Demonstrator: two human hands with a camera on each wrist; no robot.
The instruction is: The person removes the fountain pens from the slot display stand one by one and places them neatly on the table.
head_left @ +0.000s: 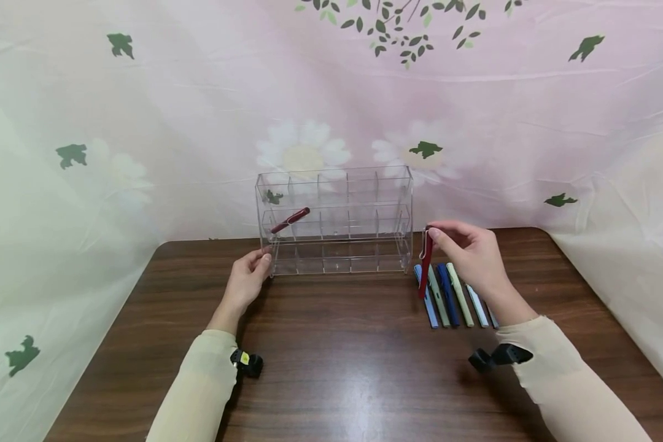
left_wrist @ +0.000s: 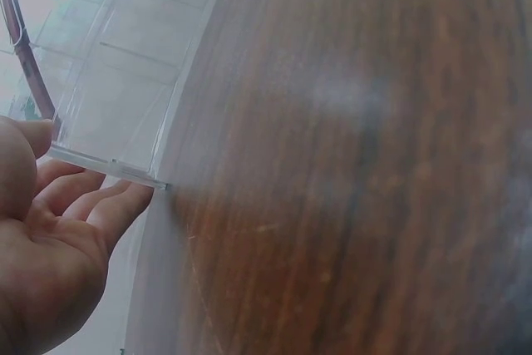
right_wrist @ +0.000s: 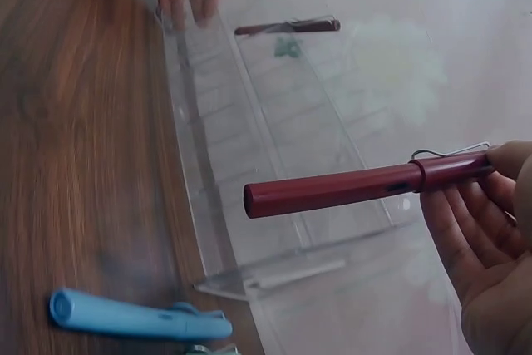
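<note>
My right hand (head_left: pixel 477 255) pinches a dark red pen (right_wrist: pixel 332 190) by its clipped cap end, and the barrel points downward over the table. The pen hangs just right of a clear tiered pen holder (head_left: pixel 337 272). At the holder's left end, my left hand (head_left: pixel 245 282) grips the side wall between thumb and fingers. Another red pen (head_left: pixel 290 220) leans at a slant in a left compartment of the holder. Below my right hand lies a row of several pens, among them a light blue pen (head_left: pixel 431 310), a dark blue pen (head_left: pixel 449 294) and a pale green pen (head_left: pixel 460 296).
The holder stands at the back of a brown wooden table (head_left: pixel 331 368), close to a flower-print cloth (head_left: pixel 199 123). At the row's right end, my right forearm partly covers a pen. A small black camera (head_left: pixel 500 357) sits on my right wrist.
</note>
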